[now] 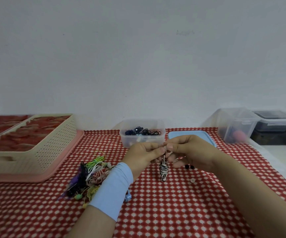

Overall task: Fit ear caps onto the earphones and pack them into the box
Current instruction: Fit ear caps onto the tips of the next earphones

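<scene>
The left hand and right hand pinch the top of the striped earphones, likely to push a cap on. The bundle hangs near the box, with black caps close by.

At the counter's far left corner we see a cream basket of red things on a pink tray. A red checked cloth covers the counter. Near the far right corner stand a clear tub and a dark-filled tub against the white wall.
</scene>
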Available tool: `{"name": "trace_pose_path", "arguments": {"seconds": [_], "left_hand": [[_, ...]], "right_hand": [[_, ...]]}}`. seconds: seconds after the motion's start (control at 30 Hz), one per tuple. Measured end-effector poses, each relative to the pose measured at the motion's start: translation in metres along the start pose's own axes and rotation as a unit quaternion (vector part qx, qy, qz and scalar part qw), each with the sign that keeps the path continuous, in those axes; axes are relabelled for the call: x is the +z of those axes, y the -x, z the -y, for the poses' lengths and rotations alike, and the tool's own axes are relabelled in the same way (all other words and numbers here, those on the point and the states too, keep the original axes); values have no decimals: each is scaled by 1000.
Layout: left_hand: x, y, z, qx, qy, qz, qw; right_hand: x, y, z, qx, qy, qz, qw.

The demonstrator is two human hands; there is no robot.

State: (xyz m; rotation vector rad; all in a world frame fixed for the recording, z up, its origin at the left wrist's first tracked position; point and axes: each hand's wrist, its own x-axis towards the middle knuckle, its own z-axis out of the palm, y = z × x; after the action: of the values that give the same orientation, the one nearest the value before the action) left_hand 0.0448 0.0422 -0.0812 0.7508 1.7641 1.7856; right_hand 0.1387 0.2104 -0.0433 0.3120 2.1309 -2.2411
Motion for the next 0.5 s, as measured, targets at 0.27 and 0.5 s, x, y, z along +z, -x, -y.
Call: {"name": "trace_pose_path", "arguments": {"seconds": [0.27,0.5], "left_hand": [[0,1,3,7,62,35,997],[0,3,-2,37,49,36,997]], "right_hand": [[0,0,-6,-15,-24,16,999],[0,0,-5,-34,-10,19,999]]}}
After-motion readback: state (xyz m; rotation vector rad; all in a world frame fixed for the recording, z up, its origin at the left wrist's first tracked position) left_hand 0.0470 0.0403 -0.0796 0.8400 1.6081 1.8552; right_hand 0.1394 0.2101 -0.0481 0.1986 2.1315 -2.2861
